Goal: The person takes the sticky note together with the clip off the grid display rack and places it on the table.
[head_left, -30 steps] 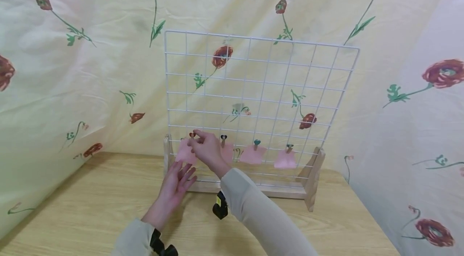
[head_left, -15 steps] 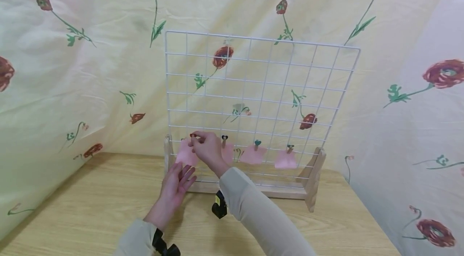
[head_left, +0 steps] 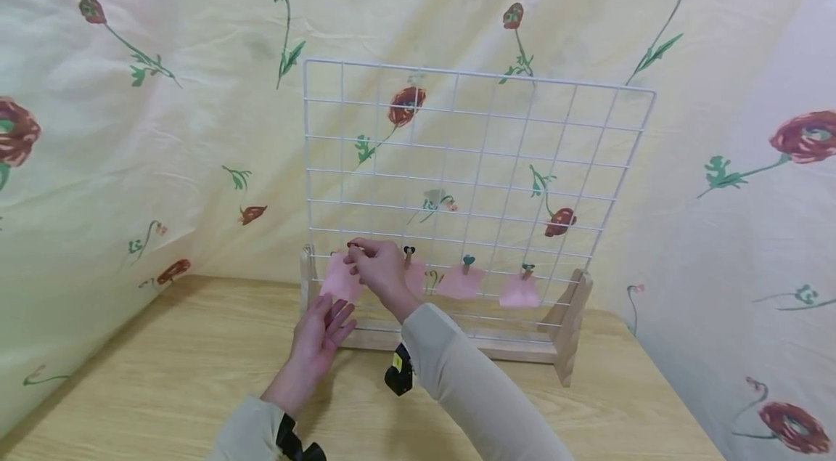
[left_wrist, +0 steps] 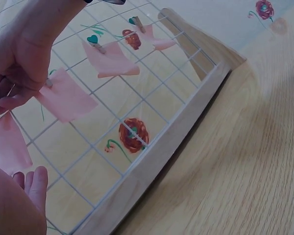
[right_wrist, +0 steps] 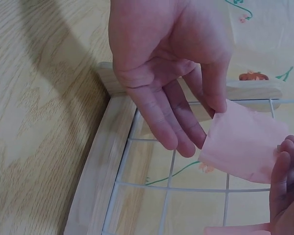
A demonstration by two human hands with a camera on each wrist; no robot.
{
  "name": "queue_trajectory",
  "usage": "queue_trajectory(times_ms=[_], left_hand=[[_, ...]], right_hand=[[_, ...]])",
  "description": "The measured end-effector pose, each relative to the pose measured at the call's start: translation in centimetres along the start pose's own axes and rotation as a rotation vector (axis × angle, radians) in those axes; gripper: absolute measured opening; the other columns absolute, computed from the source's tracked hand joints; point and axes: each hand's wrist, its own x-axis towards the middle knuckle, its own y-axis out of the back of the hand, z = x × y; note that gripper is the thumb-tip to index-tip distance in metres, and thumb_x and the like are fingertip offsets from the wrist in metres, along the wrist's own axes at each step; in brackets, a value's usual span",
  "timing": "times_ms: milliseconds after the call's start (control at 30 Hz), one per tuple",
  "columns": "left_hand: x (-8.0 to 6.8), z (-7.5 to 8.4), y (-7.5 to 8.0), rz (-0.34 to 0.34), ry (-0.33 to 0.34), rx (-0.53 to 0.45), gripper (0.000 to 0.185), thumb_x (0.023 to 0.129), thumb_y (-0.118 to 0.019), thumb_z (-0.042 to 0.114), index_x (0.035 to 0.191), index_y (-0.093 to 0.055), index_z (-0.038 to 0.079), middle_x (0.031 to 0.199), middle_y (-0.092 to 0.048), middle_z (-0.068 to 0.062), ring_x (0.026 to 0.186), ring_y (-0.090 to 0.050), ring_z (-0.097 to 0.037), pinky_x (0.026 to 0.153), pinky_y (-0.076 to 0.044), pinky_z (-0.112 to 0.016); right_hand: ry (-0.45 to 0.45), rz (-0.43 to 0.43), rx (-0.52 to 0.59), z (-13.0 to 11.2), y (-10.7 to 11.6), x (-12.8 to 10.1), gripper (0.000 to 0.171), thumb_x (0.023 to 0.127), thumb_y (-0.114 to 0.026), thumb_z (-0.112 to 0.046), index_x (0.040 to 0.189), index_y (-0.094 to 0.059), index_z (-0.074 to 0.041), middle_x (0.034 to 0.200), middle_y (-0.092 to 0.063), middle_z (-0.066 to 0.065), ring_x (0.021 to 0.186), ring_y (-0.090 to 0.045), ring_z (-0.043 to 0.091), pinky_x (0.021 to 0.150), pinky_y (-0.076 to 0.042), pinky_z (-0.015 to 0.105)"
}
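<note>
A pink paper note (head_left: 339, 278) is at the lower left of a white wire grid (head_left: 457, 156). My left hand (head_left: 316, 339) is under it, palm up, pinching its lower edge between thumb and fingers, as the right wrist view shows. At the note's top edge my right hand (head_left: 384, 268) pinches a small wooden clip with a red heart (head_left: 353, 244); the fingers hide most of the clip. To the right, pink notes (head_left: 461, 282) hang from the grid by clips with dark and green hearts (head_left: 468, 260).
The grid stands in a wooden base (head_left: 522, 351) on a wood-grain table (head_left: 163, 359). Behind and at both sides hangs a pale cloth (head_left: 196, 120) printed with red flowers. Black wrist camera mounts (head_left: 400, 372) are strapped at the sleeves.
The head view has shifted slightly, so the whole scene sits a little lower and further right. Both hands stay at the left note, with hardly any movement.
</note>
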Motion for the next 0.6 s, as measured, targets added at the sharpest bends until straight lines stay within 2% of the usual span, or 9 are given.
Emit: queue_trajectory(times_ms=[133,333,600], left_hand=[[-0.13,0.03,0.01,-0.010,-0.011,-0.004,0.061,0.104,-0.043,0.025,0.153,-0.014,0.006,0.109,-0.063,-0.001,0.106,-0.063,-0.014,0.103,-0.045,-0.040],[-0.42,0.20,-0.12,-0.038,-0.024,0.011,0.054,0.104,-0.041,0.025,0.150,-0.022,0.004,0.105,-0.064,0.002,0.105,-0.063,-0.012,0.104,-0.045,-0.040],[-0.69,0.44,0.18,-0.049,-0.035,0.000,0.060,0.104,-0.043,0.025,0.152,-0.016,0.002,0.100,-0.065,0.003,0.100,-0.065,-0.011,0.104,-0.044,-0.041]], right_hand=[[0.017,0.010,0.022,-0.20,0.05,-0.15,0.022,0.095,-0.062,-0.016,0.114,-0.071,-0.010,0.081,-0.072,0.002,0.064,-0.064,0.009,0.050,-0.052,0.020],[0.048,0.000,0.042,-0.40,0.27,-0.18,0.023,0.095,-0.061,-0.016,0.115,-0.071,-0.009,0.082,-0.073,0.003,0.062,-0.065,0.007,0.046,-0.049,0.017],[0.038,0.011,0.083,-0.75,0.51,-0.57,0.023,0.094,-0.064,-0.019,0.115,-0.072,-0.013,0.083,-0.073,0.001,0.061,-0.066,0.010,0.044,-0.045,0.017]])
